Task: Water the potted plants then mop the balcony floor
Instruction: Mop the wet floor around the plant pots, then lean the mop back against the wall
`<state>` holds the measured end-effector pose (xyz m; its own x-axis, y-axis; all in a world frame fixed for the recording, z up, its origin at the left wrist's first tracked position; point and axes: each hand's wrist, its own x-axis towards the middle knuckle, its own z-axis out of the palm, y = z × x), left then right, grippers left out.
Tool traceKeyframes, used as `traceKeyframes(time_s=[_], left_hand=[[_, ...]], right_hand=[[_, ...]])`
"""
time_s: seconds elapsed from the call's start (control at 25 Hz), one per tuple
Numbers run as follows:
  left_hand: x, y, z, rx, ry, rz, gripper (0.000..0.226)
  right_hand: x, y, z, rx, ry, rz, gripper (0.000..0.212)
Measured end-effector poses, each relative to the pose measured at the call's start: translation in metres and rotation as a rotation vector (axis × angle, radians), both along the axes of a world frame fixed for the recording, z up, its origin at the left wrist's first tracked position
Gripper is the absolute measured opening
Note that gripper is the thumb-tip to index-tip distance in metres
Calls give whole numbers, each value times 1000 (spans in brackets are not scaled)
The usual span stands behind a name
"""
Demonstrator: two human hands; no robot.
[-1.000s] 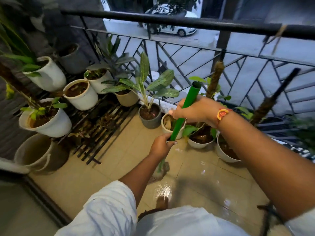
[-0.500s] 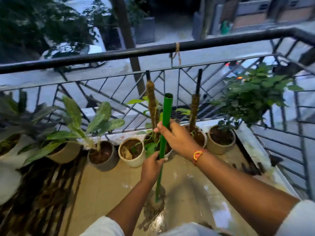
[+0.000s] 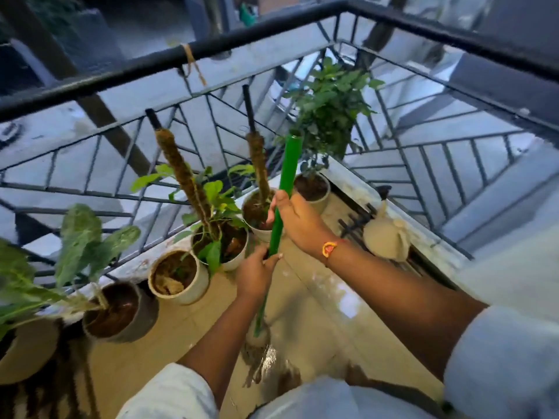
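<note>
A green mop handle point(image 3: 286, 179) stands nearly upright in the middle of the view. My right hand point(image 3: 298, 220) grips it higher up and my left hand point(image 3: 256, 275) grips it just below. The stringy mop head point(image 3: 257, 355) rests on the wet beige tiled floor point(image 3: 326, 313) close to my body. Several potted plants line the railing: a grey pot point(image 3: 121, 313), a white pot point(image 3: 178, 279), two pots with coir poles point(image 3: 223, 246) point(image 3: 257, 213), and a leafy bush in a corner pot point(image 3: 313, 187).
A black metal railing point(image 3: 169, 58) closes the balcony ahead and turns a corner at the right. A beige watering can point(image 3: 385, 237) sits on a dark grate by the right ledge. A large pot point(image 3: 27, 352) stands at the far left edge.
The view has swung right, from the left plant rack toward the balcony's right corner. Both hands keep their grip on the handle, and the mop head has moved along the wet floor with them.
</note>
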<state>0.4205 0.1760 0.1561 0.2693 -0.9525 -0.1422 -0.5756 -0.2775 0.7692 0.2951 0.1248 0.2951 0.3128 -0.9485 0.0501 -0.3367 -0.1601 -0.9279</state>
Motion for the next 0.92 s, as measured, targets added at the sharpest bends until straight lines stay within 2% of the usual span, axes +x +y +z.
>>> traceKeyframes(time_s=[0.12, 0.24, 0.32, 0.52, 0.68, 0.92], left_hand=[[-44, -12, 13, -53, -17, -151, 24], [-96, -21, 28, -85, 30, -311, 16], [-136, -23, 36, -97, 52, -417, 14], [-242, -22, 47, -111, 156, -594, 11], [-327, -15, 50, -50, 295, -723, 6], [-449, 3, 57, -16, 319, -937, 11]], right_hand=[[-53, 0, 12, 1, -18, -186, 64], [-112, 0, 25, -15, -48, -323, 49], [-154, 5, 32, -33, -24, -394, 46], [-249, 34, 52, -120, 136, -510, 50], [-316, 60, 62, -145, 251, -537, 33], [-418, 96, 66, -143, 412, -697, 41]])
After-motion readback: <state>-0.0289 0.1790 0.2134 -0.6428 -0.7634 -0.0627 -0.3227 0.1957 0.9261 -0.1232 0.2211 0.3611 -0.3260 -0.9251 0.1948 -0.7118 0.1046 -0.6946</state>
